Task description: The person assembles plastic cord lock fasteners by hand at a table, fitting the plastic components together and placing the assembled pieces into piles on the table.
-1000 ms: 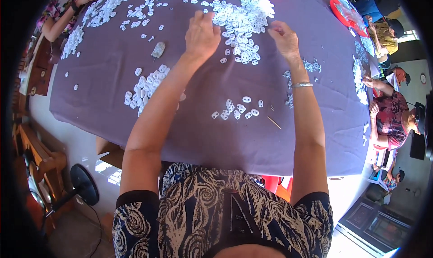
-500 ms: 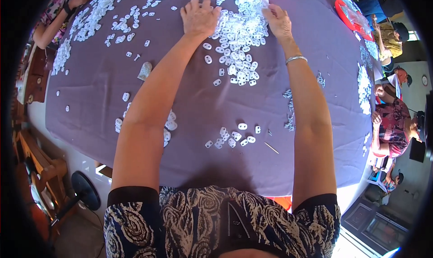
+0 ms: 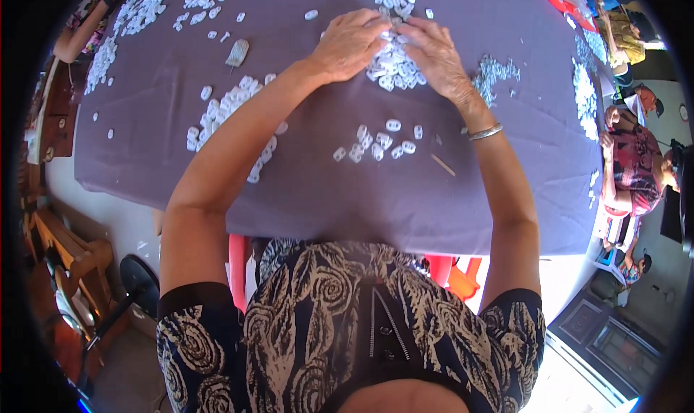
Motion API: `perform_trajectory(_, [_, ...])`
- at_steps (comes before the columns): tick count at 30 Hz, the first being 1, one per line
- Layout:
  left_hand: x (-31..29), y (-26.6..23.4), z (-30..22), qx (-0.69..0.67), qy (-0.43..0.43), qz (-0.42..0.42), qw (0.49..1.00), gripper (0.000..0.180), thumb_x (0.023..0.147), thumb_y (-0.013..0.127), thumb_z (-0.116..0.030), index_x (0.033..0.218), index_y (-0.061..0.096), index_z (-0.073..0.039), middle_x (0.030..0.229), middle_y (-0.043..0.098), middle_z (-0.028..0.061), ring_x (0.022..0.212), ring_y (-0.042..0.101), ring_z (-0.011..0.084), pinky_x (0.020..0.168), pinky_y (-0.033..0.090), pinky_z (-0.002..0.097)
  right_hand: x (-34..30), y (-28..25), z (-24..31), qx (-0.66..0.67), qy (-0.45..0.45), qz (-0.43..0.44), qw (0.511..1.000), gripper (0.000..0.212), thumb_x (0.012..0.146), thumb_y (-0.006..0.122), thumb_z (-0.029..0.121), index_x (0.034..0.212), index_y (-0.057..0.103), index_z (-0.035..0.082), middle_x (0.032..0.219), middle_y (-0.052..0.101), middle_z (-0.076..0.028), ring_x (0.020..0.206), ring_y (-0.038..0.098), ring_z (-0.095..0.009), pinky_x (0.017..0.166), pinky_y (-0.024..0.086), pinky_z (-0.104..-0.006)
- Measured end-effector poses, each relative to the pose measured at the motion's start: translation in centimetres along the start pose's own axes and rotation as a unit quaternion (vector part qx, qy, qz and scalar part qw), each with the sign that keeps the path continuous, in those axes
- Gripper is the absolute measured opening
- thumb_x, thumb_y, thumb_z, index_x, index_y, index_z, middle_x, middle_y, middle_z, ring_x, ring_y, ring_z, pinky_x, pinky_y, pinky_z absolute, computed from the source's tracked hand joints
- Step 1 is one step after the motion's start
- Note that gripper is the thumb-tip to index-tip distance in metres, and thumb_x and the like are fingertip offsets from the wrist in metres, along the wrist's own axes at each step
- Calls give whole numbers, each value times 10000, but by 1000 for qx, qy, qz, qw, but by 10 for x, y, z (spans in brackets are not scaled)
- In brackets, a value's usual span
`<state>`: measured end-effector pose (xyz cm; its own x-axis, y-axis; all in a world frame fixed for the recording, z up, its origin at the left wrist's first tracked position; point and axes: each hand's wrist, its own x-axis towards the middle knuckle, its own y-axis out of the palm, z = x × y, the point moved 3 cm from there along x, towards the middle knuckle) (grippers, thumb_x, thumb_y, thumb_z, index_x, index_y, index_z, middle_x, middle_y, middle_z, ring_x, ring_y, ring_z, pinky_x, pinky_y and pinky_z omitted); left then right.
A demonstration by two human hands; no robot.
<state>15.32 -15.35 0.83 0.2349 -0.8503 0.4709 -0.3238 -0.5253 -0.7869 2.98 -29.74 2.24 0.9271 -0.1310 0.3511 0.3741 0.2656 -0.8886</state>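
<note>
Small white oval plastic pieces with two holes each form a pile (image 3: 396, 70) on the purple-grey cloth. My left hand (image 3: 350, 46) rests against the pile's left side, fingers stretched toward the middle. From the right, my right hand (image 3: 439, 60) curves over it with fingers apart. Both hands touch the pieces, their fingertips almost meeting at its top. Neither hand visibly grips a single piece; the fingertips are partly hidden among them. Nearer me lie several loose pieces (image 3: 377, 151). Another heap of white pieces (image 3: 224, 108) sits beside my left forearm.
Small metal screws (image 3: 495, 77) lie right of my right hand. A thin stick (image 3: 443, 165) is near the loose pieces, and a silvery lump (image 3: 237, 53) lies at left. More white pieces (image 3: 144, 8) and a red tray (image 3: 564, 1) are farther off. Other people sit around the table.
Both hands have come nearer to me and closer together, with white pieces between them. My view has shifted, showing more of the near table edge and the heap by my left forearm.
</note>
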Motion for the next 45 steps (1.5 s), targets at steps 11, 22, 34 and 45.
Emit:
perform_trajectory(11, [-56, -32, -44, -218, -185, -215, 934, 70, 833, 618, -71, 889, 659, -65, 866, 594, 97, 777, 622, 219, 705, 507, 316, -53, -29, 17, 216, 111, -73, 967, 112, 822, 677, 70, 931, 684, 47, 846, 655, -29, 731, 593, -93, 672, 473, -222])
perform_trajectory(22, [-70, -12, -18, -200, -216, -291, 910, 126, 836, 580, 19, 904, 656, -55, 846, 598, 68, 687, 600, 162, 622, 492, 275, -42, -12, 31, 218, 101, -85, 967, 106, 814, 684, 60, 919, 688, 65, 796, 657, -26, 700, 592, -106, 657, 475, -224])
perform_trajectory(34, [-67, -14, -28, -309, -179, -279, 891, 112, 827, 616, 21, 919, 646, -36, 838, 622, 31, 701, 594, 88, 610, 479, 218, -43, -6, 50, 166, 59, -35, 984, 138, 811, 688, 45, 948, 676, 52, 774, 637, -9, 725, 610, -115, 656, 487, -235])
perform_trajectory(45, [-63, -8, -54, -412, -165, -191, 876, 212, 820, 637, 11, 1027, 633, -36, 921, 639, 32, 796, 611, 89, 616, 500, 202, -42, -3, 56, 412, 154, -50, 897, 192, 892, 583, -6, 1077, 631, 14, 878, 666, -18, 845, 611, -77, 784, 492, -208])
